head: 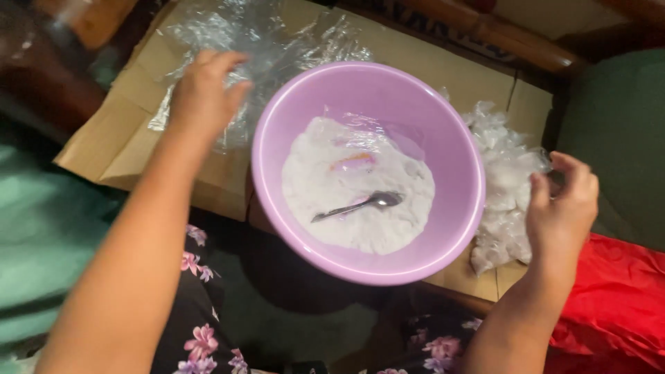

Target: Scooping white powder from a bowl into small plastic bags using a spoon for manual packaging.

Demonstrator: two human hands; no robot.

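Observation:
A lilac plastic bowl [443, 138] sits in the middle on flattened brown cardboard [125, 138]. It holds white powder [325, 187] with a metal spoon [357, 206] lying on it and a bit of clear plastic on top. My left hand [204, 93] reaches out over a sheet of clear plastic [270, 48] to the bowl's left, fingers apart, holding nothing. To the right of the bowl my right hand [561, 201] hovers with curled fingers beside a pile of small filled clear bags [502, 180]. Whether it pinches anything is unclear.
A red plastic bag [616, 298] lies at the lower right. Dark green cloth [616, 131] is at the right and pale green cloth [41, 235] at the left. Wooden furniture bars [499, 34] run along the top. Dark flowered fabric [201, 305] covers my lap.

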